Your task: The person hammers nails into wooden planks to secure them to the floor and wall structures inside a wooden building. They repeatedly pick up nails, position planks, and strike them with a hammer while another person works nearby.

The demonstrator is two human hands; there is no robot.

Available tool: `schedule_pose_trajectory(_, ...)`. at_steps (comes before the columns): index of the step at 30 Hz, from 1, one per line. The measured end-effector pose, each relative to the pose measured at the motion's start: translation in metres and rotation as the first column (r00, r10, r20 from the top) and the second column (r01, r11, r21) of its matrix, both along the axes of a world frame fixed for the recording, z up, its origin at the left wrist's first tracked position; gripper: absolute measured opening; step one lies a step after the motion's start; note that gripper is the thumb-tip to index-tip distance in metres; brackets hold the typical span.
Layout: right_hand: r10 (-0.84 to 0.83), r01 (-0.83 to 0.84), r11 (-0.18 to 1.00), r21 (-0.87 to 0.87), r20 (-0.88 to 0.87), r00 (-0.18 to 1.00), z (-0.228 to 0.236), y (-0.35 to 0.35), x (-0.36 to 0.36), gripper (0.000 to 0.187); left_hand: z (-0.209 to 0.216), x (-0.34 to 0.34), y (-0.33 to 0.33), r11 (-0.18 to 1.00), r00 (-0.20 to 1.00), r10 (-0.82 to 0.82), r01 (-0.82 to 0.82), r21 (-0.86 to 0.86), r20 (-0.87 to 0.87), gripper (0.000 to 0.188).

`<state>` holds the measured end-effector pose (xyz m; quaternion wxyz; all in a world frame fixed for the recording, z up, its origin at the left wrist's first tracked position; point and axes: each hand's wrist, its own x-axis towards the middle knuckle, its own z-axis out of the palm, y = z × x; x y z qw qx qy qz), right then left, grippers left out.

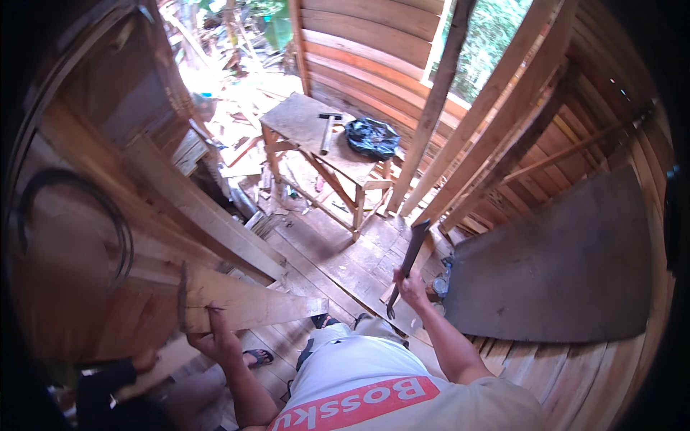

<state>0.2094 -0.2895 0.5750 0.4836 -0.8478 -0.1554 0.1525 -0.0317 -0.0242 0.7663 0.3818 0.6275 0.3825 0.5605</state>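
My left hand (219,345) grips the edge of a pale wooden plank (251,305) at the lower left, its fingers partly hidden by the wood. The plank reaches across in front of me, wide at its left end and narrowing toward my feet. In my right hand (411,289) is a dark metal pry bar (413,248), held upright by its lower part. Its upper end looks notched and its lower end curves.
A hammer (328,133) and a black plastic bag (371,138) rest on a wooden table (295,118) ahead. Timber posts (481,136) lean at right, beside a dark sheet (553,266). A co-worker's hand (146,360) is at lower left. Wood scraps litter the floor (302,244).
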Motion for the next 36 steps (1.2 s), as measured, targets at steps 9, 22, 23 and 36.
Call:
schedule_pose_trajectory(9, -0.454, 0.461, 0.886, -0.046, 0.113, 0.884, 0.008, -0.047, 0.095, 0.066, 0.019, 0.051, 0.046, 1.0, 0.992, -0.002, 0.004, 0.02, -0.125, 0.041)
schedule_pose_trajectory(22, -0.739, 0.706, 0.659, -0.262, -0.047, 0.672, -0.08, -0.038, 0.289, 0.052, 0.005, 0.165, 0.099, 1.0, 0.968, -0.001, -0.002, -0.013, -0.249, 0.048)
schedule_pose_trajectory(23, -0.742, 0.717, 0.67, -0.192, -0.183, 0.644, -0.104, -0.04, 0.305, 0.05, 0.006, 0.17, 0.1, 0.999, 0.974, -0.041, 0.04, -0.01, -0.224, 0.05)
schedule_pose_trajectory(36, -0.683, 0.603, 0.73, -0.32, -0.368, 0.631, -0.301, -0.072, 0.451, 0.057, 0.023, 0.156, 0.138, 0.993, 0.946, 0.115, -0.1, 0.065, -0.302, 0.029)
